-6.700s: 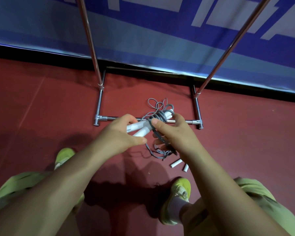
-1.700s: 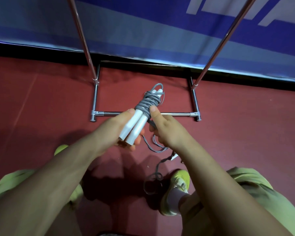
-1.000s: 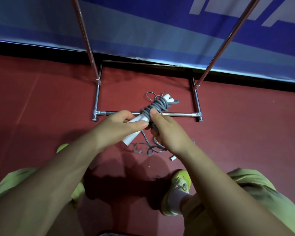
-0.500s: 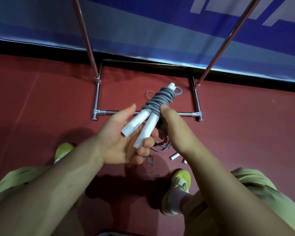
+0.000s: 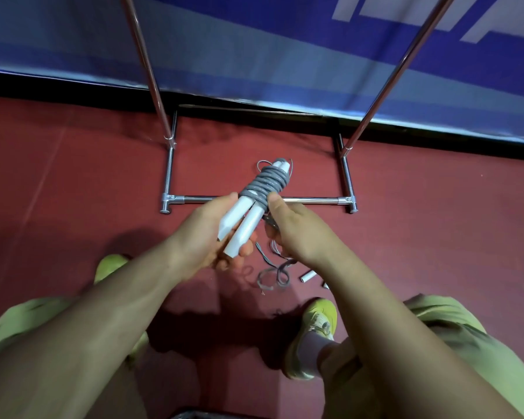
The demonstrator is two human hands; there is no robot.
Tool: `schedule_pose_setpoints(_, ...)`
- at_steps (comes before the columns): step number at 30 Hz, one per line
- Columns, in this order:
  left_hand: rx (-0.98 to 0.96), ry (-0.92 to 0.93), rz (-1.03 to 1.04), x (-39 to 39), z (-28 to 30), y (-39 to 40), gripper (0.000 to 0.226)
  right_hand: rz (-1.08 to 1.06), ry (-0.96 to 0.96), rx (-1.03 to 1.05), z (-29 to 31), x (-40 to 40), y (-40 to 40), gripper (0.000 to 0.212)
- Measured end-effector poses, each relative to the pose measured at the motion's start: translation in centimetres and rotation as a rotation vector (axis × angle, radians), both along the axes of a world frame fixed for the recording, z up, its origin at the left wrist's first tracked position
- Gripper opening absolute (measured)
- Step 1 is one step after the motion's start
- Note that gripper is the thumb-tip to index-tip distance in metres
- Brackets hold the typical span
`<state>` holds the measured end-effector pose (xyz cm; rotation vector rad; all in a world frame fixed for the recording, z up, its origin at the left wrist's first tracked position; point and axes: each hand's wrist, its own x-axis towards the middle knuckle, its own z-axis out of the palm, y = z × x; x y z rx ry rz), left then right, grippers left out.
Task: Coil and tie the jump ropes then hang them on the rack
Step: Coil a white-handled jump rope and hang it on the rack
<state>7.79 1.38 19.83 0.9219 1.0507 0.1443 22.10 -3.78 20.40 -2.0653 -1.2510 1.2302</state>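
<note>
Two white handles (image 5: pixel 242 223) sit gripped in the left hand (image 5: pixel 208 240), above the floor before the rack (image 5: pixel 256 200); right hand (image 5: pixel 297 229) pinches the grey cord (image 5: pixel 266 184). Slack here could let those coils spring loose.

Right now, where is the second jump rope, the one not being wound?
In the head view the loose jump rope lies on the red floor below the right hand, just ahead of the right shoe.

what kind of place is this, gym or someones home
Probably a sports hall or gym, not a home: a red sports-type floor, a big blue printed banner along the wall, and a metal rack beside jump ropes.
</note>
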Motion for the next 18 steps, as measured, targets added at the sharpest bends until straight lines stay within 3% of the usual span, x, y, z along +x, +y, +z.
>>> schedule_pose_setpoints(3, 0.076, 0.032, 0.062, 0.05, -0.08, 0.29, 0.046, -0.084, 0.026, 0.005, 0.0, 0.18, 0.1, 0.058)
schedule_pose_setpoints(8, 0.126, 0.055, 0.154, 0.37, 0.17, 0.29, 0.036, -0.187, 0.302, 0.04, 0.22, 0.15, 0.21, 0.049)
schedule_pose_setpoints(12, 0.224, 0.078, 0.111, 0.15, -0.13, 0.6, 0.023, -0.187, 0.392, 0.032, 0.47, -0.07, 0.13, 0.051)
schedule_pose_setpoints(18, 0.314, 0.022, -0.051, -0.52, -0.73, 0.75, 0.043, -0.128, 0.397, 0.063, 0.78, -0.17, -0.04, 0.038)
